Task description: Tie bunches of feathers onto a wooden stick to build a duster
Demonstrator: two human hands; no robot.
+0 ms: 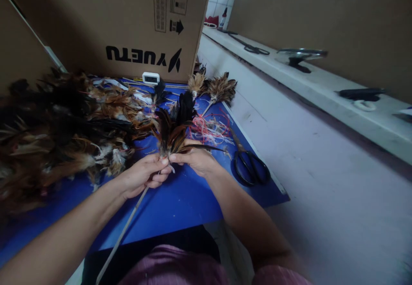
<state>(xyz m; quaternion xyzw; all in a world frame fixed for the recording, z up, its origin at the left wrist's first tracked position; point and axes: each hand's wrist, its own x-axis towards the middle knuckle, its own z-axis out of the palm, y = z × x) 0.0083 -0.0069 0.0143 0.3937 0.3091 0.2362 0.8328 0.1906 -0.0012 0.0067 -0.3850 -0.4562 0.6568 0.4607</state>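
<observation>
My left hand [149,173] is closed round a thin pale stick [124,229] just below its top end. The stick slants down toward my lap. Dark brown and black feathers [169,132] fan out from the top of the stick. At the feathers' base, the thumb and fingers of my right hand [195,158] pinch the quills, close against my left thumb. A short white strip [172,169] hangs below the thumbs. Black-handled scissors [249,167] lie on the blue table to the right of my right hand.
A large heap of brown and black feathers [64,134] covers the left of the blue table [189,207]. Behind stand a cardboard box [96,14] and a small white display [150,78]. Pink and white strings [210,128] and a feather duster [222,88] lie beyond my right hand, near a wall ledge [322,83].
</observation>
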